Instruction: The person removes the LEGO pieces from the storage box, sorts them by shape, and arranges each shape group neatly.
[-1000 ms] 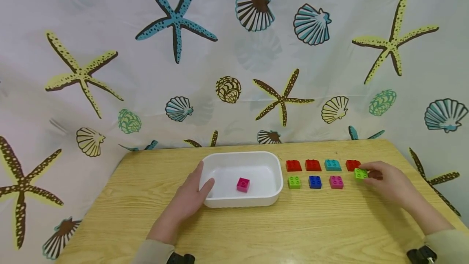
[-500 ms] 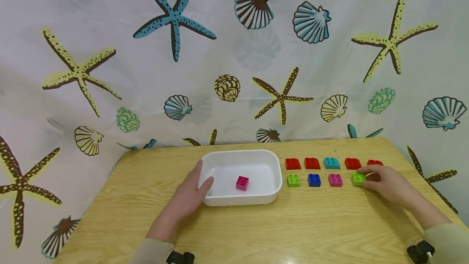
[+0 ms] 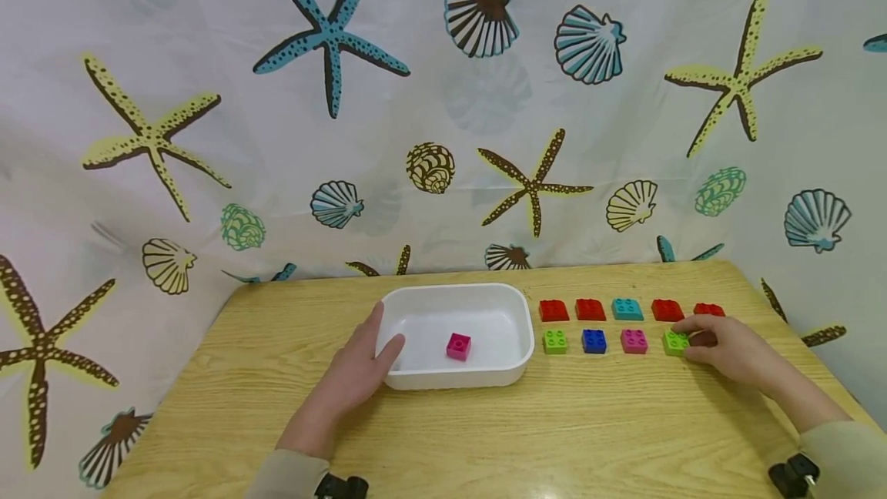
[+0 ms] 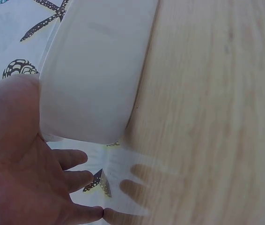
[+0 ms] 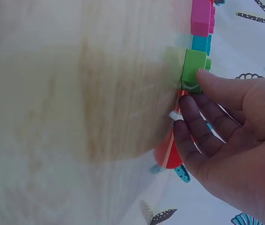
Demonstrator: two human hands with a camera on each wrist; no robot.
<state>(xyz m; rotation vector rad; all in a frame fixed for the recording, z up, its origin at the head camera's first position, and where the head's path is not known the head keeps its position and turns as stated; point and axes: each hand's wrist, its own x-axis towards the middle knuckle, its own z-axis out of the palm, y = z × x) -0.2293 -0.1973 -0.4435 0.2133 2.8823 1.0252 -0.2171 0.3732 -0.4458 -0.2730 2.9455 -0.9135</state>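
My left hand (image 3: 356,368) holds the left end of a white tray (image 3: 450,383), thumb over the rim and the other fingers along the outside. In the left wrist view, several fingers (image 4: 74,180) stretch out past the end of the tray. A pink toy brick (image 3: 458,346) lies inside the tray. At the right, my right hand (image 3: 734,353) pinches a lime green toy brick (image 3: 674,343) that stands on the table at the end of the front row. In the right wrist view, the thumb touches this green brick (image 5: 194,70); the far fingertips are partly hidden.
The front row also has a lime green brick (image 3: 555,342), a blue brick (image 3: 594,341) and a pink brick (image 3: 634,341). Behind it stand several red bricks (image 3: 553,310) and a turquoise brick (image 3: 627,309). A patterned curtain (image 3: 416,98) hangs behind the wooden table (image 3: 485,437).
My right hand has brought the lime green brick down and slightly left onto the table, into line with the front row. The far-right red brick has come into view. My left hand stays at the tray.
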